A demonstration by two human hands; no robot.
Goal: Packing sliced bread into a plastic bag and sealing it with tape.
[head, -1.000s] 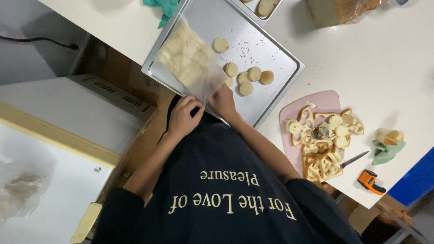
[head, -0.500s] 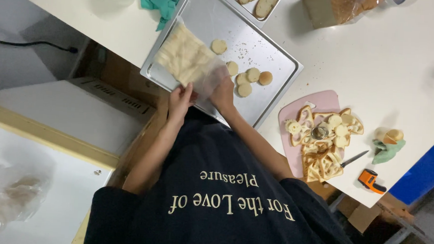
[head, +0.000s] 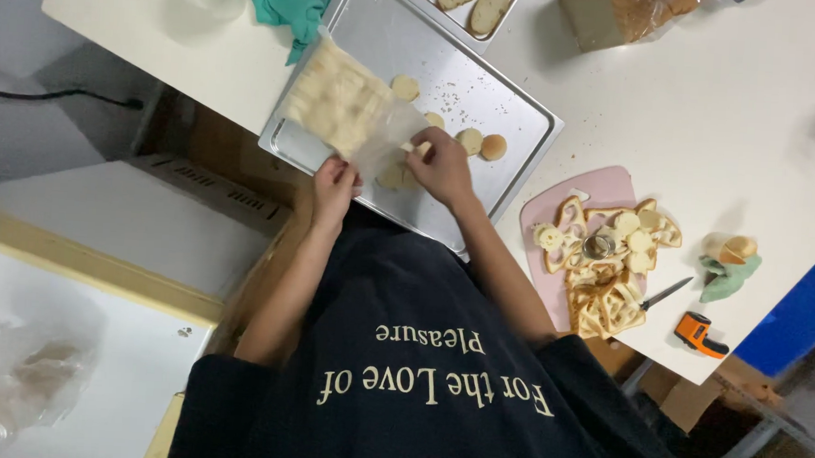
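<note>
I see the left hand pinching the near edge of a clear plastic bag of pale dough pieces, fingers closed on it. The right hand, fingers curled, grips the bag's open end above the silver baking tray, both forearms bent inward.

The white table bears a metal baking tray, pink cutting board and green cloth.
</note>
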